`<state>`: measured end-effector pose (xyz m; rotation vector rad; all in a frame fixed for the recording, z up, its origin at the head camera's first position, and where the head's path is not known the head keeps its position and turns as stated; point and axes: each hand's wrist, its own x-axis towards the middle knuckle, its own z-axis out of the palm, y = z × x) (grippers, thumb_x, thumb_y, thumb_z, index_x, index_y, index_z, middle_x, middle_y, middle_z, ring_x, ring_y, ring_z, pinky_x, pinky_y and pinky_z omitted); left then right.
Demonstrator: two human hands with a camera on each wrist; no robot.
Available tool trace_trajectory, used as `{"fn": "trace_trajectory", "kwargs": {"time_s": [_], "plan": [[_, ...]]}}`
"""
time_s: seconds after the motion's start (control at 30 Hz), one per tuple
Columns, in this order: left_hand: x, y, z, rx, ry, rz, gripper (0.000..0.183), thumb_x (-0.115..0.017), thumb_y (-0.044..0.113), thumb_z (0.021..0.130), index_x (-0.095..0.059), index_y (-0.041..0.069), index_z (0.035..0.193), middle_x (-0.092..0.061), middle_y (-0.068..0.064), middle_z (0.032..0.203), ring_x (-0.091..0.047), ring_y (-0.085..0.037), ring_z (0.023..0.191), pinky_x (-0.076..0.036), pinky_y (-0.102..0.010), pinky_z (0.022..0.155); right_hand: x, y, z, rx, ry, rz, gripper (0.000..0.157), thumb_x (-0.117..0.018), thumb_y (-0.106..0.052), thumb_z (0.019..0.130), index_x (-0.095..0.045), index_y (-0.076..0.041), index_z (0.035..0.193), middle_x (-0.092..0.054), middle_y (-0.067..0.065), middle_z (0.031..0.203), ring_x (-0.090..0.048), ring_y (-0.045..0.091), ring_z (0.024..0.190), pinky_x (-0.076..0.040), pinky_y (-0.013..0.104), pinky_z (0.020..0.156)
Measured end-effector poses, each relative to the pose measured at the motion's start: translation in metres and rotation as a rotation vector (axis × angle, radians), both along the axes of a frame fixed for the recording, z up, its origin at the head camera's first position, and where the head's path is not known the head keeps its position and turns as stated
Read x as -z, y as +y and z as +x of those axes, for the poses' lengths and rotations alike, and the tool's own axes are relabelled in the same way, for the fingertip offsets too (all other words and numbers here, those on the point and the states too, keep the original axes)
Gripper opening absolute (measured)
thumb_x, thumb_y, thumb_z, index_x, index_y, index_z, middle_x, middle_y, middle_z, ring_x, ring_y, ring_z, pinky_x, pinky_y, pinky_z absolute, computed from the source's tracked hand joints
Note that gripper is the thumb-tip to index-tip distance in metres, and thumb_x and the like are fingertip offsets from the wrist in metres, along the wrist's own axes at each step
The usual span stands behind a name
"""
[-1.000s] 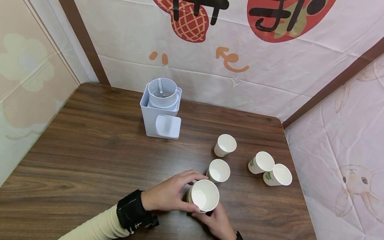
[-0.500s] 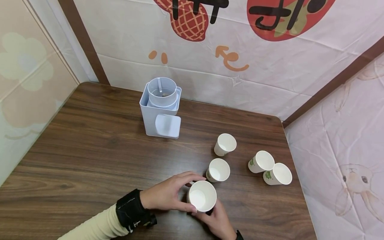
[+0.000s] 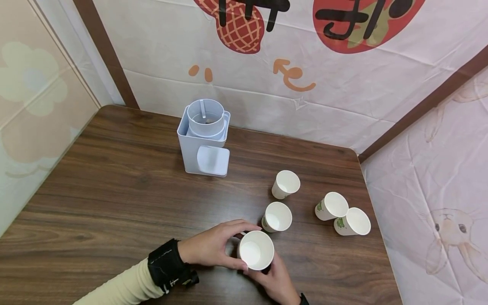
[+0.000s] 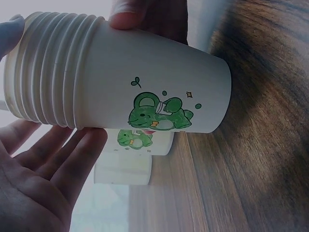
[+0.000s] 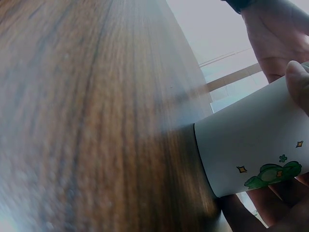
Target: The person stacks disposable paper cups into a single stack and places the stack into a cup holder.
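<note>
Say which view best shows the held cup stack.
The left wrist view: it shows the cup stack side-on, with nested rims and green printed figure. The head view looks down into the top cup; the right wrist view shows only the lower side, cropped.

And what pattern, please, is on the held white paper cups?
A green cartoon animal, clearest in the left wrist view.

Table: dark wood grain, rounded far corners, soft sheen
Back wall ahead of me: white, creased, red shapes, black strokes
Right-hand wall: pale, rabbit printed on it
Left-hand wall: pale flower on peach
</note>
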<state>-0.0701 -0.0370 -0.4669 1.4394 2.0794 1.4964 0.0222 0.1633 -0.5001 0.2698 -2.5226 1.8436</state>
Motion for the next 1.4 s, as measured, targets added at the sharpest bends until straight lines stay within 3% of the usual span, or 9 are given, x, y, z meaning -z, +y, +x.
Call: {"fn": "trace_trajectory", "kwargs": {"time_s": [0.5,0.87,1.1,1.23,1.4], "plan": [[0.001,-0.002,-0.001,0.006,0.030,-0.034,0.071,-0.070,0.039,0.082,-0.044,0.012,0.142,-0.051,-0.002,0.135,-0.048,-0.013,0.121,-0.049,-0.034,0.093,0.004,0.000,0.000,-0.038,0.089,0.005,0.068,-0.079,-0.010,0.073,-0.047,-0.004,0.133,-0.059,0.018,0.124,-0.057,0.028,0.110,-0.047,0.032,0.092],[0.002,-0.003,0.000,-0.012,-0.009,-0.021,0.077,-0.072,0.037,0.081,-0.038,0.012,0.145,-0.050,-0.003,0.136,-0.049,-0.014,0.121,-0.049,-0.028,0.091,0.005,0.000,-0.004,-0.062,0.077,0.010,0.068,-0.077,-0.014,0.076,-0.044,-0.005,0.135,-0.058,0.013,0.128,-0.055,0.030,0.114,-0.046,0.035,0.095],[0.004,-0.006,0.000,-0.014,-0.020,-0.024,0.094,-0.081,0.034,0.071,-0.033,0.011,0.148,-0.046,-0.007,0.140,-0.049,-0.018,0.121,-0.048,-0.032,0.094,0.022,-0.001,-0.009,-0.043,0.098,0.058,0.069,-0.077,-0.020,0.077,-0.045,-0.009,0.136,-0.058,0.009,0.128,-0.055,0.026,0.115,-0.046,0.039,0.096],[0.008,-0.008,0.001,-0.044,-0.054,-0.027,0.096,-0.083,0.034,0.067,-0.034,0.015,0.148,-0.045,-0.003,0.142,-0.047,-0.015,0.124,-0.047,-0.031,0.095,0.032,0.000,-0.013,-0.061,0.124,0.059,0.069,-0.076,-0.026,0.079,-0.043,-0.013,0.138,-0.057,0.006,0.130,-0.054,0.024,0.117,-0.045,0.039,0.097],[0.014,-0.012,0.001,-0.076,-0.057,-0.018,0.095,-0.084,0.031,0.066,-0.035,0.015,0.147,-0.047,-0.004,0.141,-0.046,-0.016,0.124,-0.048,-0.033,0.095,0.041,-0.004,-0.016,-0.057,0.151,0.115,0.070,-0.076,-0.025,0.077,-0.043,-0.010,0.138,-0.057,0.008,0.130,-0.054,0.023,0.117,-0.046,0.041,0.096]]}}
